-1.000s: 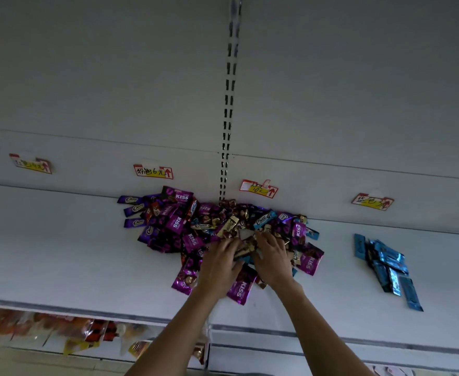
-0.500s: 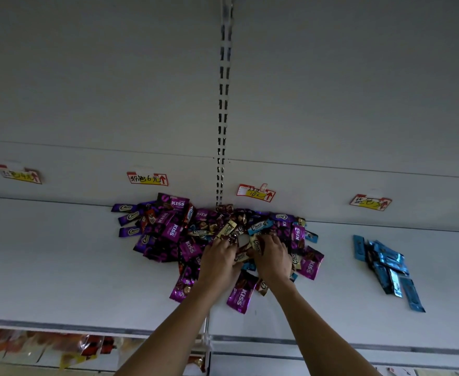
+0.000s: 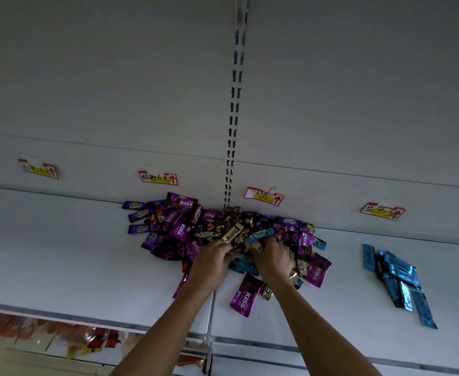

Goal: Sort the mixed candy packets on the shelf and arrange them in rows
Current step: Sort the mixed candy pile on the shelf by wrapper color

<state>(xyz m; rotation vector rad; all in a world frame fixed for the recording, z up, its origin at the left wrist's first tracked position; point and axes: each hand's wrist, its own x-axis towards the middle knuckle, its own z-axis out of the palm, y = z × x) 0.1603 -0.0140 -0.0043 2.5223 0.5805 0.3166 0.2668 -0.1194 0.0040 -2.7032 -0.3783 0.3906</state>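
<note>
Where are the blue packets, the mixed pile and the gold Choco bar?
blue packets (image 3: 397, 271): head view, group's middle
mixed pile (image 3: 178, 230): head view, purple left part
gold Choco bar (image 3: 232, 233): head view, its middle

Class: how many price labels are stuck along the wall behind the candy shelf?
4 price labels: far left, left of the slotted upright, just right of it, far right above the blue packets. None seems hidden.

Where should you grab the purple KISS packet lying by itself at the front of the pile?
Probably best to pinch the purple KISS packet by its near short end, coming from the front of the shelf. It lies flat, and that end points toward the person with nothing on it. Its far end meets the pile beside the right hand.
</note>
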